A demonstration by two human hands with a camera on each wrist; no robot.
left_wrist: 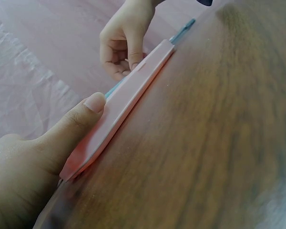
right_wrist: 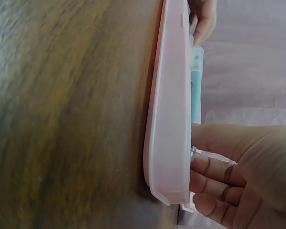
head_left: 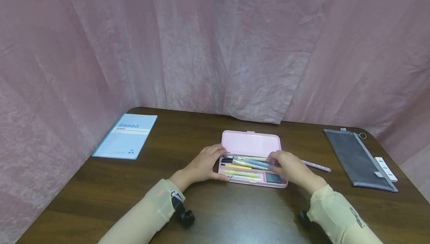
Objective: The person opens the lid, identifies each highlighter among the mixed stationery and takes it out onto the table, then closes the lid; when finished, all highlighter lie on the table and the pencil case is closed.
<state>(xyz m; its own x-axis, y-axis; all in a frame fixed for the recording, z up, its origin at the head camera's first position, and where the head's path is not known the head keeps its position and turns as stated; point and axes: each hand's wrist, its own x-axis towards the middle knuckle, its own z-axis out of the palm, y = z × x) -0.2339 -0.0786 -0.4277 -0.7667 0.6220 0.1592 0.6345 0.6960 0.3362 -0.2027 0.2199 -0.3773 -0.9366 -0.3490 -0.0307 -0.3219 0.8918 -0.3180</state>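
Bracing the pink pencil case (head_left: 251, 143), lower centre, in the left hand's (head_left: 203, 163) grip should help the right hand (head_left: 292, 166) guide its pinched blue pen (right_wrist: 196, 95).

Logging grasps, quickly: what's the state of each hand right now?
Left hand: holding the pink pencil case.
Right hand: apparently pinching a blue pen.

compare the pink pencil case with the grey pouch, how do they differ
The pencil case is pale pink; the pouch is dark grey. The pencil case is open, its lid folded back and pens showing inside; the pouch lies flat. The pencil case has raised walls and looks rigid; the pouch looks thin and soft. Both are roughly oblong and lie on the brown table.
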